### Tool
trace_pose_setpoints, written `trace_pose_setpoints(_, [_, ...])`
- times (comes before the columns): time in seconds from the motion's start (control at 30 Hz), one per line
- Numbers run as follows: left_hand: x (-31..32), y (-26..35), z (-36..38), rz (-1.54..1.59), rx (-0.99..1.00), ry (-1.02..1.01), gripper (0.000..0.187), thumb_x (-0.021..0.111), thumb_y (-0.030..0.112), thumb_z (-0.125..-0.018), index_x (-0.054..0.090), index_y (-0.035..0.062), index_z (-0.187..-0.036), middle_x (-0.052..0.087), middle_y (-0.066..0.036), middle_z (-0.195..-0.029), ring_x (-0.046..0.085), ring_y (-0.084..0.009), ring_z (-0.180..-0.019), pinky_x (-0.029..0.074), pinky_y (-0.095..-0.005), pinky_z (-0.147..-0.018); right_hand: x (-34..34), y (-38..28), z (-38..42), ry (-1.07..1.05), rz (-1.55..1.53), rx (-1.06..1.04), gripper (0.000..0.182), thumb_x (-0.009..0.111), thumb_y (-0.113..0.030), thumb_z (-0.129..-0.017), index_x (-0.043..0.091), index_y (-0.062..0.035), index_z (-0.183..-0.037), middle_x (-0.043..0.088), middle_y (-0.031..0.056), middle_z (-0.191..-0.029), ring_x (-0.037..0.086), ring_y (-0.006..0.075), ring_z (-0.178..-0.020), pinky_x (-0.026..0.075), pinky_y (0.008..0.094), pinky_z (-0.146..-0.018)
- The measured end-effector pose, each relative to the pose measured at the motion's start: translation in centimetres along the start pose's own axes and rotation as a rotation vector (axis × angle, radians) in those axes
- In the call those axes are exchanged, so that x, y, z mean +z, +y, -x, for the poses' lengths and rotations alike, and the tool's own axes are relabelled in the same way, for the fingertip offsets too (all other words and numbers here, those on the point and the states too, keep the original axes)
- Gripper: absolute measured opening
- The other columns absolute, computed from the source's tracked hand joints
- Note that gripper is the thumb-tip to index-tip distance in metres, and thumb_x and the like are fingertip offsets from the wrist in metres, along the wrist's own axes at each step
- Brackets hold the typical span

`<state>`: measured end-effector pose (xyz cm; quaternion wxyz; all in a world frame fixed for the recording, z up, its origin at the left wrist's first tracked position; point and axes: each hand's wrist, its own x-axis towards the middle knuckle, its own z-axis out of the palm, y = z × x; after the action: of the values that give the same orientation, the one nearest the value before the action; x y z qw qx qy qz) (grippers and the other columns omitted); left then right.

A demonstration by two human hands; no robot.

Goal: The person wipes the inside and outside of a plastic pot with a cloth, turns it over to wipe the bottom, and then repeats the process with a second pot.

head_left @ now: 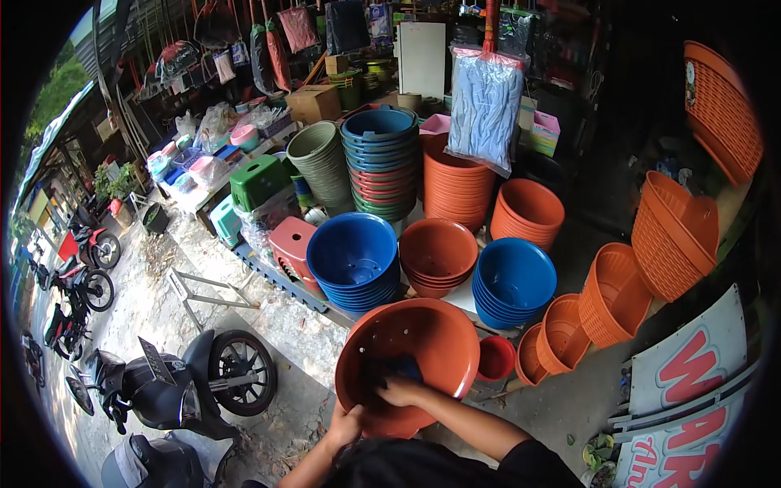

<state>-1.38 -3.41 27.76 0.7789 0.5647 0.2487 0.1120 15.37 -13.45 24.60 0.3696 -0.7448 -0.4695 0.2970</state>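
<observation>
A large terracotta-coloured plastic plant pot [451, 350] with small holes in it is tilted so its mouth faces me. My left hand [346, 424] is closed around the near left part of its rim. Inside the pot, my right hand [397, 392] is against the inner wall with a dark blue cloth [407, 368] bunched at its fingers. Shadow partly hides those fingertips. Just right of the pot stands a small red pot [496, 358].
Stacks of blue pots [354, 252], brown pots [439, 248] and more blue pots [514, 272] stand just beyond. Orange wall planters [614, 293] line the right. A parked motorcycle [175, 390] stands left. A wrapped mop head [486, 106] hangs above.
</observation>
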Motion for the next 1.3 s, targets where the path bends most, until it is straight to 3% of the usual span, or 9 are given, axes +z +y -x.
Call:
trace_pose_setpoints(0.1, [0.1, 1.8, 0.1, -0.005, 0.065, -0.024, 0.051, 0.041, -0.009, -0.085, 0.041, -0.0009, -0.135, 0.056, -0.013, -0.126, 0.056, -0.0239, -0.115, 0.046, -0.0353, -0.097, -3.6, 0.6, 1.9, -0.301, 0.746, 0.223, 0.066, 0.046, -0.031, -0.091, 0.027, -0.0097, -0.150, 0.023, 0.0102, -0.158, 0.022, 0.0260, -0.145, 0.013, 0.0500, -0.118])
trace_pose_setpoints(0.27, [0.5, 1.1, -0.4, -0.035, 0.053, -0.018, 0.053, 0.040, -0.009, -0.084, 0.041, -0.0001, -0.136, 0.055, -0.013, -0.129, 0.054, -0.0238, -0.118, 0.045, -0.0362, -0.100, -6.4, 8.2, -0.1, 0.079, 1.422, 0.042, 0.062, 0.051, -0.027, -0.085, 0.042, -0.0018, -0.141, 0.039, 0.0154, -0.148, 0.031, 0.0257, -0.141, 0.020, 0.0441, -0.117])
trace_pose_setpoints(0.37, [1.4, 2.8, -0.4, -0.062, 0.046, -0.038, 0.053, 0.040, -0.008, -0.084, 0.040, 0.0003, -0.137, 0.055, -0.013, -0.128, 0.054, -0.0241, -0.118, 0.045, -0.0364, -0.100, -8.3, 7.5, -2.2, 0.274, 0.725, -0.034, 0.063, 0.059, -0.025, -0.080, 0.046, -0.0015, -0.137, 0.044, 0.0190, -0.142, 0.034, 0.0294, -0.138, 0.026, 0.0443, -0.114])
trace_pose_setpoints(0.5, [2.3, 4.3, -0.1, -0.051, -0.060, -0.032, 0.052, 0.041, -0.008, -0.084, 0.040, 0.0003, -0.136, 0.056, -0.012, -0.127, 0.055, -0.0238, -0.116, 0.046, -0.0358, -0.098, -9.5, -0.9, -2.8, 0.337, 0.746, -0.224, 0.068, 0.059, -0.018, -0.081, 0.037, -0.0002, -0.143, 0.043, 0.0200, -0.143, 0.034, 0.0313, -0.138, 0.026, 0.0474, -0.114])
trace_pose_setpoints(0.8, [0.0, 5.2, -0.8, -0.185, 0.171, -0.021, 0.056, 0.040, -0.008, -0.081, 0.038, -0.0003, -0.137, 0.053, -0.012, -0.130, 0.053, -0.0218, -0.119, 0.044, -0.0336, -0.099, -7.7, -0.6, 0.9, -0.304, 0.755, -0.140, 0.075, 0.060, -0.027, -0.083, 0.028, -0.0079, -0.149, 0.030, 0.0170, -0.153, 0.023, 0.0260, -0.144, 0.021, 0.0499, -0.116])
trace_pose_setpoints(0.9, [0.1, 5.7, -0.6, -0.175, 0.237, -0.139, 0.090, 0.039, -0.014, -0.072, 0.001, 0.0010, -0.152, 0.016, -0.015, -0.157, 0.017, -0.0214, -0.145, 0.015, -0.0326, -0.117, -9.7, 1.6, 1.6, -0.176, 1.012, -0.179, 0.055, 0.056, -0.024, -0.086, 0.047, -0.0092, -0.138, 0.048, 0.0148, -0.140, 0.043, 0.0248, -0.133, 0.036, 0.0453, -0.108])
trace_pose_setpoints(1.03, [1.3, 5.1, -0.3, -0.268, 0.283, -0.178, 0.091, 0.041, -0.013, -0.072, 0.001, 0.0008, -0.152, 0.007, -0.014, -0.160, 0.006, -0.0213, -0.147, 0.008, -0.0318, -0.117, -13.1, 1.1, -1.4, 0.050, 1.189, -0.117, 0.033, 0.056, -0.019, -0.085, 0.063, -0.0094, -0.115, 0.063, 0.0127, -0.118, 0.061, 0.0256, -0.110, 0.049, 0.0389, -0.092])
trace_pose_setpoints(1.13, [1.8, 4.4, -0.2, -0.191, 0.169, -0.172, 0.090, 0.040, -0.014, -0.073, 0.002, 0.0013, -0.152, 0.008, -0.014, -0.159, 0.009, -0.0212, -0.147, 0.011, -0.0316, -0.117, -15.1, -0.6, -1.5, -0.245, 0.960, 0.174, 0.050, 0.054, -0.021, -0.086, 0.051, -0.0064, -0.134, 0.052, 0.0121, -0.137, 0.046, 0.0251, -0.129, 0.031, 0.0366, -0.111])
trace_pose_setpoints(1.3, [0.9, 3.0, -0.9, -0.131, 0.129, -0.064, 0.069, 0.040, -0.012, -0.078, 0.025, 0.0003, -0.144, 0.039, -0.014, -0.141, 0.038, -0.0220, -0.130, 0.032, -0.0334, -0.107, -11.9, 1.8, 0.4, 0.338, 0.959, -0.098, 0.057, 0.053, -0.026, -0.087, 0.046, -0.0035, -0.138, 0.047, 0.0167, -0.141, 0.041, 0.0282, -0.133, 0.024, 0.0407, -0.115])
